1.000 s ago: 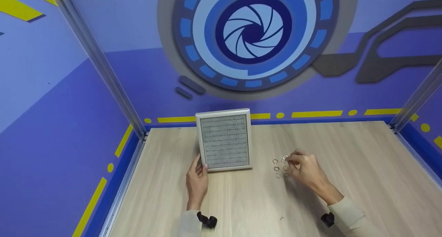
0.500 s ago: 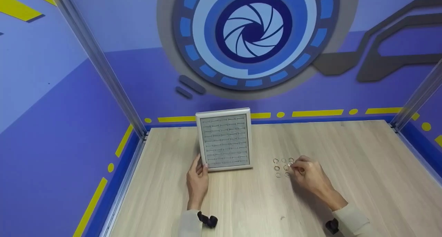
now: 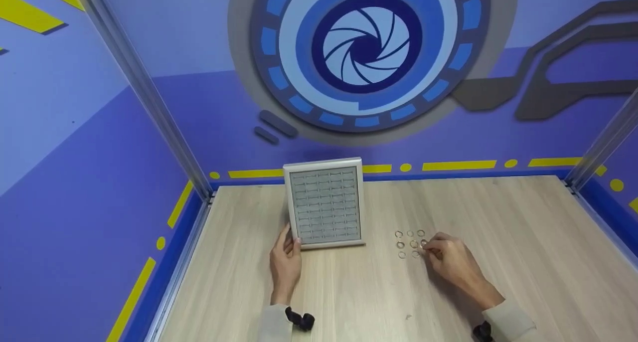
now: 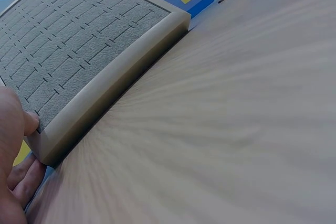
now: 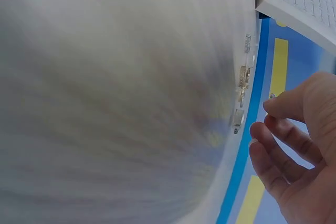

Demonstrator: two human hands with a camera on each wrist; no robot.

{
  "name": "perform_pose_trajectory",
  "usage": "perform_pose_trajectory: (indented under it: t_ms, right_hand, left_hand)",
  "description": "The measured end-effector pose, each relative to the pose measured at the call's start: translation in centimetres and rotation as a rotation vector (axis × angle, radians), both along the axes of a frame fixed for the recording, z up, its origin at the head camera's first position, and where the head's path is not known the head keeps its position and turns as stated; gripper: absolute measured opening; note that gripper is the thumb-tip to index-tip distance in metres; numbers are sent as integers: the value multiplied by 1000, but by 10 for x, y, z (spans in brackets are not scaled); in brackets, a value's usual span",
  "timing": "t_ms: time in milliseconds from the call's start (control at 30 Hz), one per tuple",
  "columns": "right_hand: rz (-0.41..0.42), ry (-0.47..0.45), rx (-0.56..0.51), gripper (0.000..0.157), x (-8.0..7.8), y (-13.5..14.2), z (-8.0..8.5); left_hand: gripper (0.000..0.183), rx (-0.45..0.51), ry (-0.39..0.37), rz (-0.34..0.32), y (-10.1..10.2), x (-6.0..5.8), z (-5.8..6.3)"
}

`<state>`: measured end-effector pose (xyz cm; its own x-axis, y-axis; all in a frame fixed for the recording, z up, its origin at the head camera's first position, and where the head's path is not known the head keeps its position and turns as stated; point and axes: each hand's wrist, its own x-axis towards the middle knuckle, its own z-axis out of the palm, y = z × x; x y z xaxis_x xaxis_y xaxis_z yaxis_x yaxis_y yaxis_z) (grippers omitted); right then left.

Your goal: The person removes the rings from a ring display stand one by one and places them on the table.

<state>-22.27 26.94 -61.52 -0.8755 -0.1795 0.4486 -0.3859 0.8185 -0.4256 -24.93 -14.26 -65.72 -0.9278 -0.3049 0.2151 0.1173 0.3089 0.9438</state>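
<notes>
A white-framed ring display tray (image 3: 326, 207) with a grey slotted pad stands tilted up on the table. My left hand (image 3: 285, 269) holds its lower left corner, the thumb on the front and the other fingers behind, as the left wrist view also shows. To its right, several small metal rings (image 3: 413, 244) lie in short rows on the wood. My right hand (image 3: 451, 259) is at the right end of the middle row, thumb and index finger pinching a ring (image 3: 423, 243). In the right wrist view the fingertips partly hide that ring.
The light wood table (image 3: 359, 292) is bounded by a blue and purple printed back wall (image 3: 199, 117) and side panels with metal corner posts (image 3: 144, 92). A small mark (image 3: 408, 317) shows near the front of the table. Black straps (image 3: 300, 319) are on both wrists.
My right hand has moved right and toward the front, from the back row to the right end of the middle row. The third column now shows rings. The left hand and tray stay put.
</notes>
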Motion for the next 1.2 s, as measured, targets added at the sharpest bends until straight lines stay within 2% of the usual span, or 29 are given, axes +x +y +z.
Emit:
perform_pose_trajectory:
  t_ms: [167,633,1200]
  right_hand:
    - [-29,-68,17,14,1,2,-2]
    - [-66,-152,64,16,-1,3,-5]
    - [-40,-153,47,21,1,5,-7]
  left_hand:
    - [57,3,3,2,0,0,0]
    - [56,-18,1,-2,-1,1,-1]
    - [56,-14,-3,1,0,1,-2]
